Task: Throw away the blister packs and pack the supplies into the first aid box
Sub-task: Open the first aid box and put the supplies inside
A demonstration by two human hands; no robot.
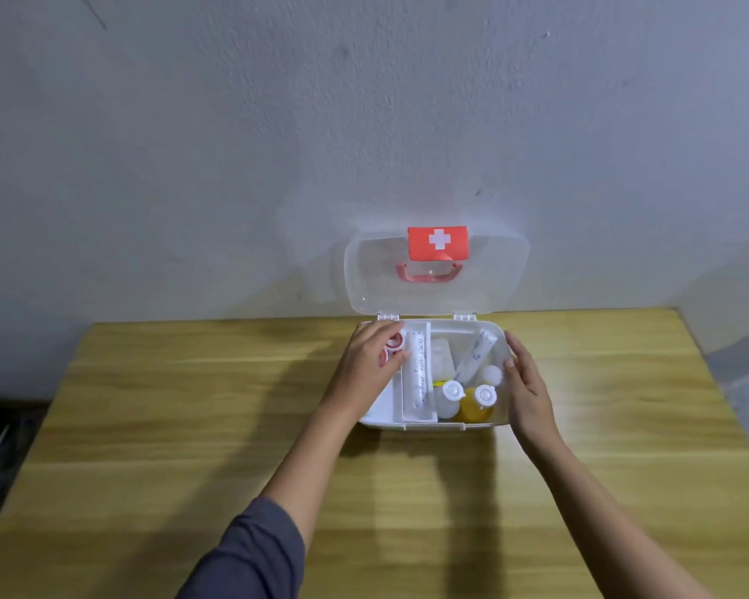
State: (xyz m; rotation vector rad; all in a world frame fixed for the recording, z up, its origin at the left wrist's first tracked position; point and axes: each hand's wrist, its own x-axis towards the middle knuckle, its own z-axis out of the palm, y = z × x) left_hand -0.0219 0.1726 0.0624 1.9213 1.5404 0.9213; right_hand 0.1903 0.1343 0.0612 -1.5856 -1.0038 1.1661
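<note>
The white first aid box (429,425) stands open at the far middle of the table, its clear lid (494,274) leaning back against the wall. Inside are a white-capped clear bottle (450,395), a yellow bottle (476,410), a slanted tube (472,352) and a long printed tube (418,373) in the tray. My left hand (370,361) lies over the tray's left compartment, its fingers resting on red-and-white rolls (394,341). Fingers straight, my right hand (528,391) touches the box's right wall from outside. No blister packs are in view.
The wooden table (191,404) reaches to a grey wall at the back. The lid carries a red latch with a white cross (437,243) and a pink handle (429,276). Dark floor shows at the left edge.
</note>
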